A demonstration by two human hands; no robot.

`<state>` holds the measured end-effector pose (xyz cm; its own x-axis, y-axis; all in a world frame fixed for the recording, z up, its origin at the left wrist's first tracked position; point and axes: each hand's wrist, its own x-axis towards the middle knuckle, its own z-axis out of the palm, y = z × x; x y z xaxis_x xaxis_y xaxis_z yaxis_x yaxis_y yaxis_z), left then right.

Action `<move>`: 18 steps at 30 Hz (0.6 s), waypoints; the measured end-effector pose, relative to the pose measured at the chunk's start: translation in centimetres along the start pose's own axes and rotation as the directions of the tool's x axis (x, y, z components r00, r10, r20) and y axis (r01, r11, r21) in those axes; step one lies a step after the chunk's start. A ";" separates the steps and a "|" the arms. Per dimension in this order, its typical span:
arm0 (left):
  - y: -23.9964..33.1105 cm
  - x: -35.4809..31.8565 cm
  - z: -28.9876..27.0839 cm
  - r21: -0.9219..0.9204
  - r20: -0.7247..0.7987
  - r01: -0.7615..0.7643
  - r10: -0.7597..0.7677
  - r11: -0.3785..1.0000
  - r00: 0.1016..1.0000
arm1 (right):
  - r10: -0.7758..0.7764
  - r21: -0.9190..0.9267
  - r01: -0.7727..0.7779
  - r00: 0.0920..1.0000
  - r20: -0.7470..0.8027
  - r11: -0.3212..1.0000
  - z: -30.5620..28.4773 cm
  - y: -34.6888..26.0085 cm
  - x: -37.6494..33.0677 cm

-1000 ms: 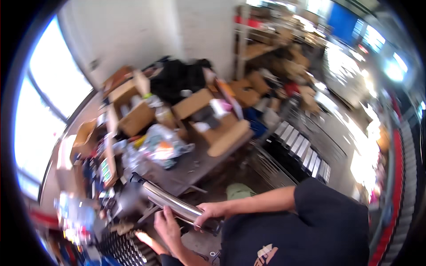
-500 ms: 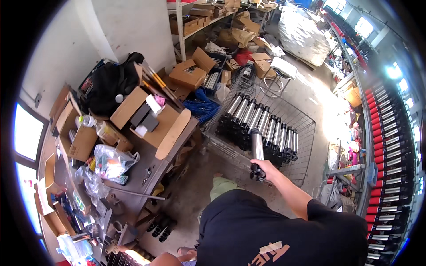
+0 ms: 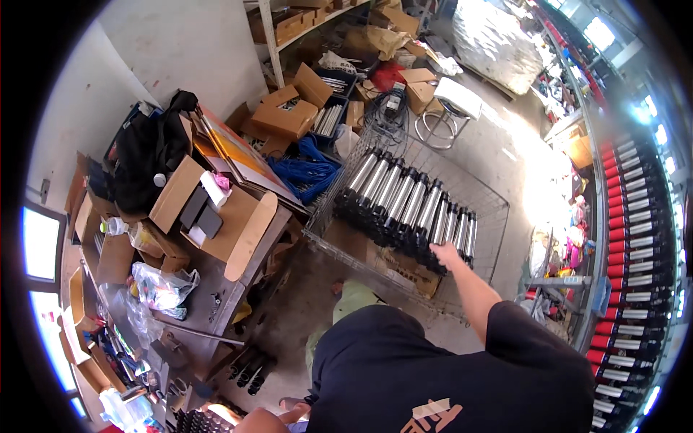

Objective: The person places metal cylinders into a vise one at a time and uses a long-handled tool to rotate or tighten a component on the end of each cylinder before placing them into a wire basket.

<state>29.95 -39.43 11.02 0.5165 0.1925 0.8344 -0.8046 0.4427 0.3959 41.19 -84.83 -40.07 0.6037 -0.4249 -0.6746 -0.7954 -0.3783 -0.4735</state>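
My right hand reaches into a wire basket in front of me. Its fingers close on the black lower end of a silver tube, partly hidden by the hand. Several more silver tubes with black end fittings lie side by side in the basket, their black ends toward me. Flattened brown cardboard shows on the basket's near floor. My left hand is not visible.
A workbench at left carries an open cardboard box and plastic bags. Bare legs show at the bottom edge. Behind the basket stand a stool and blue cord. Red-and-silver tubes line a rack at right.
Half a second ago my right hand held a silver tube upright above the basket's near edge. Now the hand is lower and farther in, among the row, and my view has shifted.
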 end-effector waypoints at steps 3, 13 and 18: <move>-0.2 0.3 0.3 0.043 -0.017 -0.014 0.015 0.999 1.000 | 0.045 0.193 -0.057 0.997 0.065 0.980 3.4 1.7 0.5; 1.5 0.7 0.3 0.190 -0.072 -0.082 0.097 0.978 0.993 | -0.092 -0.147 0.131 0.965 0.246 0.980 12.3 -2.9 -2.0; 4.3 0.4 -0.5 0.289 -0.107 -0.161 0.199 0.944 0.974 | -0.212 -0.248 0.289 0.931 0.296 0.925 15.4 -7.7 -1.5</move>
<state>26.84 -36.98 12.89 0.3745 0.3697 0.8503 -0.9271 0.1342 0.3500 45.63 -68.60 -44.15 0.7148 -0.0721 -0.6956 -0.5475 -0.6765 -0.4925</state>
